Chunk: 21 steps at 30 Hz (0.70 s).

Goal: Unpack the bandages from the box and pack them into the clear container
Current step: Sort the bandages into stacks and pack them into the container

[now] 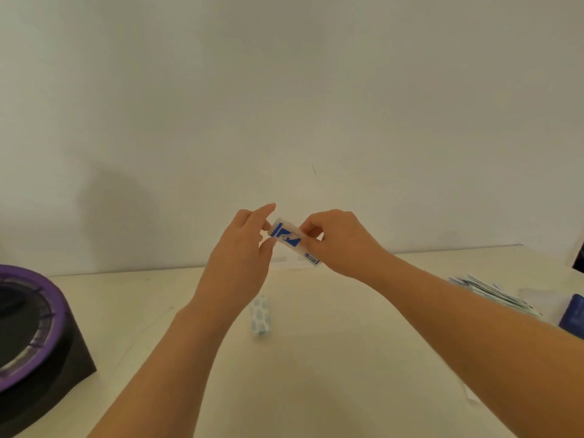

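Bandages (pixel 493 292) crowd the worktop's (pixel 316 374) right edge; above its far edge left hand (pixel 240 257) pinches and right hand (pixel 341 245) grips 1 white, blue-printed box (pixel 289 237).

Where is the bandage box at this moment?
In the head view the bandage box is mid-frame, held above the table between the left hand and the right hand.

On the bench (pixel 316 380) I take the loose bandage strip (pixel 260 316) as centre: the box (pixel 289 237) is held above it, the bandage pile (pixel 493 294) lies well right, the round device (pixel 31 330) well left.
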Each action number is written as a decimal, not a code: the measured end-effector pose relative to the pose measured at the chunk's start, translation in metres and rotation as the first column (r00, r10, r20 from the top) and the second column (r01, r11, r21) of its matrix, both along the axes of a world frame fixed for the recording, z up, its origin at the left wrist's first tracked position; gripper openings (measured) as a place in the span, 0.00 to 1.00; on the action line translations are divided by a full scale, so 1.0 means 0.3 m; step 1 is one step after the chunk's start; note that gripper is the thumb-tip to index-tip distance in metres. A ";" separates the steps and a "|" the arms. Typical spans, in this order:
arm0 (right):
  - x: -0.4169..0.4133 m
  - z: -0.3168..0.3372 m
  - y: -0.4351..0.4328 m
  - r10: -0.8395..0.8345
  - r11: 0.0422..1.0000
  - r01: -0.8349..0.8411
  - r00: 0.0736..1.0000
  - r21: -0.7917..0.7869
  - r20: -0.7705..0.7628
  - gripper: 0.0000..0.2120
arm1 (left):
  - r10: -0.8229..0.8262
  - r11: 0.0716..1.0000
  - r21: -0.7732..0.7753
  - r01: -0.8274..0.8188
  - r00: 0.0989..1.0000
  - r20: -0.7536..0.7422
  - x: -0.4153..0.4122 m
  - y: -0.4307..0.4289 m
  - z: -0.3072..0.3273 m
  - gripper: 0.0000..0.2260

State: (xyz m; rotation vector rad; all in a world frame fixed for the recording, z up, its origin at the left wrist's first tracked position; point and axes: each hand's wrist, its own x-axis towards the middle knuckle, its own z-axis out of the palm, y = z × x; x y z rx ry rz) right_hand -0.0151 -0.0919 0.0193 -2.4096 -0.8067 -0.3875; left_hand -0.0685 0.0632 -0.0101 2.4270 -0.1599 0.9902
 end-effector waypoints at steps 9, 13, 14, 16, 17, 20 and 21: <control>0.143 -0.084 0.128 -0.283 0.826 -0.037 0.836 -0.562 -0.471 0.08 | 0.005 0.999 -0.033 -0.028 0.830 -0.558 0.013 0.105 -0.071 0.10; 0.158 -0.129 0.189 -0.376 0.726 -0.072 0.791 -0.684 -0.483 0.06 | 0.027 0.999 -0.020 -0.047 0.823 -0.567 0.011 0.101 -0.078 0.10; 0.155 -0.137 0.198 -0.389 0.718 -0.078 0.778 -0.691 -0.493 0.07 | 0.032 0.999 -0.016 -0.049 0.822 -0.569 0.010 0.102 -0.079 0.10; 0.153 -0.147 0.211 -0.389 0.698 -0.085 0.788 -0.711 -0.477 0.06 | 0.037 0.999 -0.006 -0.049 0.818 -0.574 0.011 0.100 -0.078 0.11; 0.151 -0.148 0.219 -0.383 0.680 -0.090 0.803 -0.728 -0.457 0.05 | 0.040 0.999 -0.001 -0.050 0.816 -0.576 0.010 0.101 -0.079 0.11; 0.142 -0.141 0.231 -0.361 0.614 -0.092 0.850 -0.784 -0.383 0.05 | 0.050 0.999 0.014 -0.051 0.813 -0.580 0.010 0.099 -0.077 0.11; 0.143 -0.139 0.233 -0.369 0.606 -0.094 0.847 -0.790 -0.383 0.05 | 0.052 0.999 0.018 -0.051 0.812 -0.582 0.010 0.097 -0.076 0.11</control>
